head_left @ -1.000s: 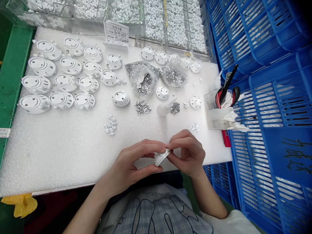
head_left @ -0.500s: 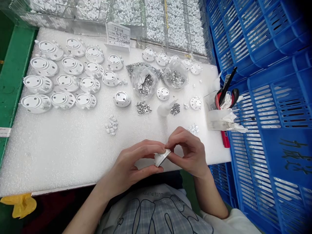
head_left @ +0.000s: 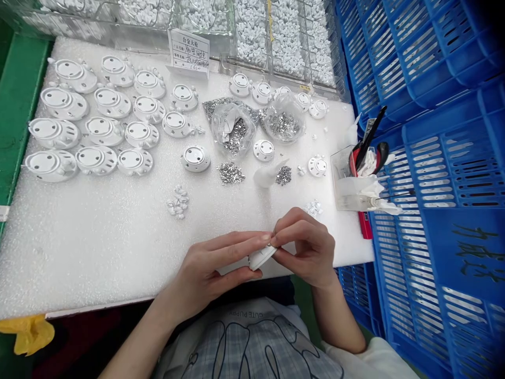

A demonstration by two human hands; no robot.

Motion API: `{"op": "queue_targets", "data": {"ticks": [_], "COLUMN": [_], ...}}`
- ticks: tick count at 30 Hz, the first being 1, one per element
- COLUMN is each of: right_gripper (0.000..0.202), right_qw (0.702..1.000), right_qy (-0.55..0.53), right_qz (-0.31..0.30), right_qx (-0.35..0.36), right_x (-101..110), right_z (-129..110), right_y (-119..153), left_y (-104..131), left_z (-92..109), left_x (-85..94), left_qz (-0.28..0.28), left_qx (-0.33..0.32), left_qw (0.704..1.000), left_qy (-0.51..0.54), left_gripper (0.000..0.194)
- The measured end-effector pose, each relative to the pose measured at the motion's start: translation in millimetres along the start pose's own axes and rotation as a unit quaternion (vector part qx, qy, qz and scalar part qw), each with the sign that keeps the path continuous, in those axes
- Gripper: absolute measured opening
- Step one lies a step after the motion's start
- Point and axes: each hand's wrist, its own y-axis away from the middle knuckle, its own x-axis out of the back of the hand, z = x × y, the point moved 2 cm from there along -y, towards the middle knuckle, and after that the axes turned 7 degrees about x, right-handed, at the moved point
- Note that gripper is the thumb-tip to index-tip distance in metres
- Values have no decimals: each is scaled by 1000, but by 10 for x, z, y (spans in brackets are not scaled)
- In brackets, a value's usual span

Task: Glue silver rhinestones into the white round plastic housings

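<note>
Near the front edge of the foam-covered table, my left hand [head_left: 224, 258] grips a small white oval plastic part [head_left: 261, 257] between thumb and fingers, tilted on its side. My right hand [head_left: 305, 245] is closed in a pinch at the upper right edge of that part. What its fingertips hold there is too small to make out. Beyond my hands stands a translucent white nozzle bottle [head_left: 265, 176], between two piles of tiny metal pieces [head_left: 231, 173]. Small white plastic pieces [head_left: 178, 202] lie in a loose heap to the left.
Rows of white oval assemblies [head_left: 106, 130] fill the back left. Two clear bags of metal pieces [head_left: 233, 129] sit mid-table. Behind are clear compartment trays [head_left: 158, 39] and a paper label [head_left: 189, 52]. At right stand a tool holder [head_left: 347, 184] with black-and-red pliers and blue crates [head_left: 434, 237].
The white oval part has turned slightly in my fingers, showing more of its side. My right hand's fingertips have shifted against its upper edge. The view has moved a little.
</note>
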Motion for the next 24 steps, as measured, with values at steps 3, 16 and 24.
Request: {"op": "queue_targets", "data": {"ticks": [3, 16, 24], "right_gripper": [14, 19, 21], "right_qw": [1000, 1000, 1000], "right_qy": [-1, 19, 24], "right_qz": [0, 12, 13], "right_qx": [4, 12, 3], "right_x": [0, -19, -34], "right_z": [8, -38, -110], "right_y": [9, 15, -25], "left_y": [9, 9, 2], "left_z": [-10, 4, 10], "left_x": [0, 22, 29], "left_qz": [-7, -5, -8], "left_qx": [5, 22, 46], "left_qw": [1000, 1000, 998], "left_qy": [-7, 1, 36], "left_gripper": [67, 60, 64]}}
